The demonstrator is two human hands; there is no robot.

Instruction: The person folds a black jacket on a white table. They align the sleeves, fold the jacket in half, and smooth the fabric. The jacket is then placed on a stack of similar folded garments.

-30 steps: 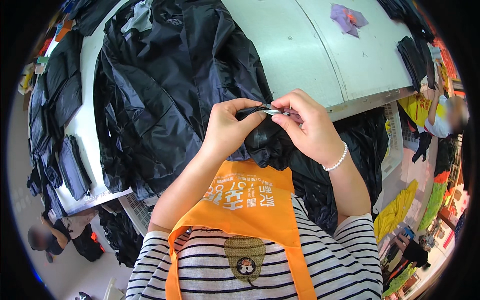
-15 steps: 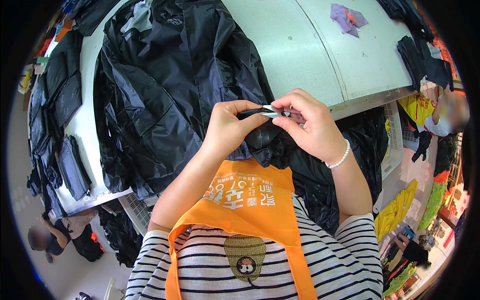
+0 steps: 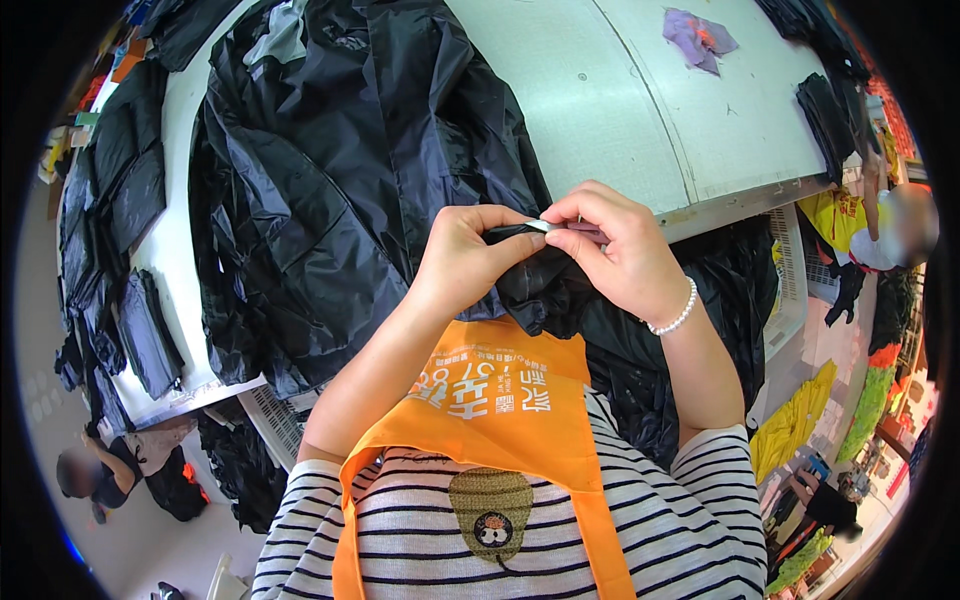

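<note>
A shiny black jacket (image 3: 300, 170) lies spread over the white table, its near edge hanging toward me. My left hand (image 3: 462, 252) is closed in a pinch on a bit of the jacket's black edge. Right beside it, my right hand (image 3: 622, 245) grips small thread snips (image 3: 588, 232) with pinkish handles. Their pale blades meet at my left fingertips, pressed together. Whether a thread lies between them is too small to tell. Below my hands, bunched black fabric (image 3: 640, 370) hangs over the table's front side.
The white table (image 3: 580, 120) has a seam and a metal front edge. A crumpled lilac cloth (image 3: 698, 42) lies at the far right. Folded black garments (image 3: 125, 170) are stacked on the left. White plastic crates (image 3: 790, 270) stand below the table. Other people work at both sides.
The blades of the snips, spread half a second ago, have closed together. My right thumb and fingers have squeezed in. My left hand has barely moved.
</note>
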